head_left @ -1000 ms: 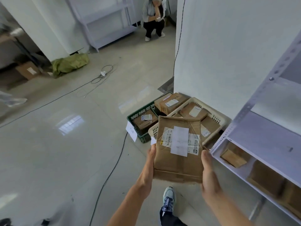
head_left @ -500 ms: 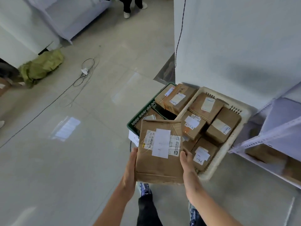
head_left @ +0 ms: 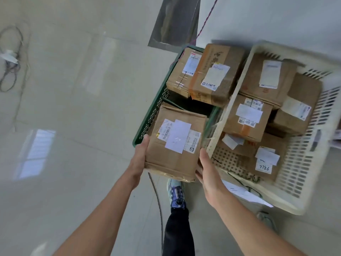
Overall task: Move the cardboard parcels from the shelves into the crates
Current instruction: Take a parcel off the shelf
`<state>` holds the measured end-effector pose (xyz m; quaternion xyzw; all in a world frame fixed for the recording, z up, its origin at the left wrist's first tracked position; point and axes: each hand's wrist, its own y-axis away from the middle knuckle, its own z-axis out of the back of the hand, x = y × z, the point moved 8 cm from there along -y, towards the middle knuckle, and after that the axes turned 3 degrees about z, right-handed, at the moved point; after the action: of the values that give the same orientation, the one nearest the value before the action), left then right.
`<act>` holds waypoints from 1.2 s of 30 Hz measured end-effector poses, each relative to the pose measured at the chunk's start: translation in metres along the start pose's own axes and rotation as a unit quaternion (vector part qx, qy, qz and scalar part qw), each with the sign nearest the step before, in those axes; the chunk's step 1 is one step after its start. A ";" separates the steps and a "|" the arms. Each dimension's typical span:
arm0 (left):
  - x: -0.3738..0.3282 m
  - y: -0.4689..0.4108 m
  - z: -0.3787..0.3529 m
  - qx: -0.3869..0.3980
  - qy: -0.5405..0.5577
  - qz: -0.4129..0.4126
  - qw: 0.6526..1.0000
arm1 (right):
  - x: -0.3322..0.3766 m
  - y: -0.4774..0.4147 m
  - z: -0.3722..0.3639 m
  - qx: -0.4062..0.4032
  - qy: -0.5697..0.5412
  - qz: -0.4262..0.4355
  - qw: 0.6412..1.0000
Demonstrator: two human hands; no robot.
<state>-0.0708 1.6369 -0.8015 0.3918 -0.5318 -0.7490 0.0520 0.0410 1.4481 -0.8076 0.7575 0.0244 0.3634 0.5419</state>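
I hold a brown cardboard parcel [head_left: 175, 145] with white labels between both hands. My left hand [head_left: 138, 161] grips its left side and my right hand [head_left: 208, 174] grips its right side, fingers hidden beneath. The parcel hangs tilted over the near end of the green crate [head_left: 153, 113], which holds two labelled parcels [head_left: 184, 71] [head_left: 215, 74] at its far end. Beside it on the right stands a cream crate [head_left: 299, 163] with several parcels inside. No shelves are in view.
A black cable [head_left: 156, 191] runs across the pale tiled floor past my shoe [head_left: 176, 193]. A paper sheet [head_left: 245, 194] lies at the cream crate's near edge. A white wall [head_left: 276, 19] rises behind the crates. Coiled wire [head_left: 9, 60] lies far left.
I have come closer to the crates and look more steeply down. The parcel has gone forward and down, from in front of the crates to over the green crate's near end.
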 end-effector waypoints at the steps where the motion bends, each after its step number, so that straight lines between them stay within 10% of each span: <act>1: 0.003 -0.023 0.008 -0.003 -0.008 0.007 1.000 | -0.004 -0.020 -0.006 -0.009 -0.005 -0.003 1.000; 16: 0.015 -0.221 0.059 0.009 -0.105 0.032 0.994 | -0.060 -0.212 -0.063 -0.054 -0.061 -0.110 0.991; 36: 0.013 -0.245 0.064 -0.096 -0.141 0.009 0.985 | -0.069 -0.248 -0.071 -0.037 -0.067 -0.124 0.989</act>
<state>-0.0378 1.7839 -1.0057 0.2711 -0.4626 -0.8439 0.0206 0.0379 1.5774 -1.0414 0.7508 0.0683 0.2425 0.6106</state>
